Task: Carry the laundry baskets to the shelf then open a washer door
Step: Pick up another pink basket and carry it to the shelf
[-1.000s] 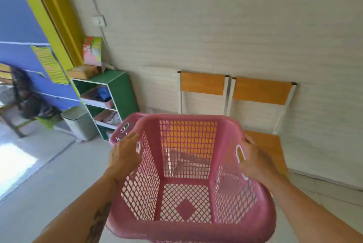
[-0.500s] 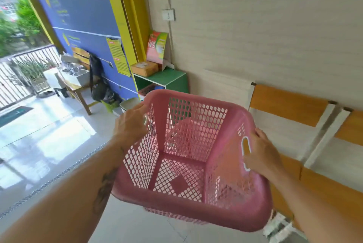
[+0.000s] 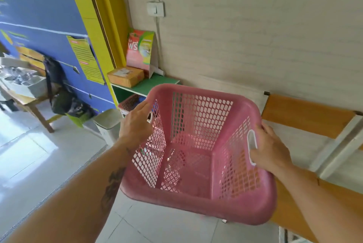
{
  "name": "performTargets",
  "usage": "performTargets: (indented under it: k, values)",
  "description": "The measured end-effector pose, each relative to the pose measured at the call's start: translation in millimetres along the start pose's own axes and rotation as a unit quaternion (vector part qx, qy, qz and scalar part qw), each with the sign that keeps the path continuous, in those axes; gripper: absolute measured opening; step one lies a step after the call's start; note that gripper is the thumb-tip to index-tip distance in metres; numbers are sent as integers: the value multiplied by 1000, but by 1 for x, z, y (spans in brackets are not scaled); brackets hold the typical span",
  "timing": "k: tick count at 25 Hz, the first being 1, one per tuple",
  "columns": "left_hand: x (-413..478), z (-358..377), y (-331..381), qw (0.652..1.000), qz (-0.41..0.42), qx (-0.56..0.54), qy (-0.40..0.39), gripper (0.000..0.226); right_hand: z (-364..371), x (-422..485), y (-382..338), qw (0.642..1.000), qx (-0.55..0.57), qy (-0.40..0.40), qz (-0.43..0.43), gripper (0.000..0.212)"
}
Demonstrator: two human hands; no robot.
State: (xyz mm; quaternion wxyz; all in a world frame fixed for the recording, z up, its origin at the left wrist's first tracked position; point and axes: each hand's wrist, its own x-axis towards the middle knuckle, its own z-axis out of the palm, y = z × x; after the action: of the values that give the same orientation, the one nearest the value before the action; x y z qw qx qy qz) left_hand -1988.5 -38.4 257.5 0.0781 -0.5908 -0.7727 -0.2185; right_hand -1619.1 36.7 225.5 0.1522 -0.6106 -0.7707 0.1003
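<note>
A pink plastic laundry basket point(image 3: 198, 201) with perforated walls is held in the air in front of me, and nothing lies in it. My left hand point(image 3: 136, 124) grips its left handle and my right hand point(image 3: 269, 149) grips the white-edged right handle. Just beyond the basket's far rim stands a green shelf point(image 3: 155, 83) against the wall; its lower compartments are mostly hidden behind the basket. No washer is in view.
On the green shelf's top sit a cardboard box point(image 3: 125, 76) and a pink detergent bag point(image 3: 140, 52). A small white bin point(image 3: 109, 124) stands left of the shelf. Wooden chairs point(image 3: 306, 117) line the wall at right. A wooden table point(image 3: 25, 95) stands far left.
My view has swung left and closer to the green shelf, with the basket carried along in both hands. The chairs have slid to the right edge.
</note>
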Motion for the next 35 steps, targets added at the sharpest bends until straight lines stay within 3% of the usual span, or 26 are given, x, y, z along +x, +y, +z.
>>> performTargets:
  k: [8, 12, 16, 22, 26, 30, 32, 35]
  values:
    - [88, 94, -39, 997, 43, -46, -45, 53, 74, 59, -5, 997, 4, 5, 73, 80]
    - [106, 151, -51, 995, 41, -69, -54, 65, 121, 83, 2, 992, 26, -26, 123, 82]
    - [113, 235, -78, 989, 40, -84, -111, 74, 176, 105, 9, 981, 14, -60, 184, 89]
    - [106, 381, -115, 966, 18, -101, -239, 91, 301, 135, 32, 941, -1, -121, 315, 114]
    - [96, 451, -144, 943, 16, -73, -325, 107, 366, 147, 42, 924, 16, -146, 354, 128]
    - [91, 480, -155, 933, 25, -76, -351, 80, 394, 150, 43, 904, 35, -200, 376, 125]
    - [97, 480, -154, 922, 20, -76, -380, 83, 392, 154, 44, 888, 65, -228, 393, 122]
    - [117, 460, -140, 906, -25, -58, -418, 67, 370, 157, 44, 878, 138, -229, 396, 104]
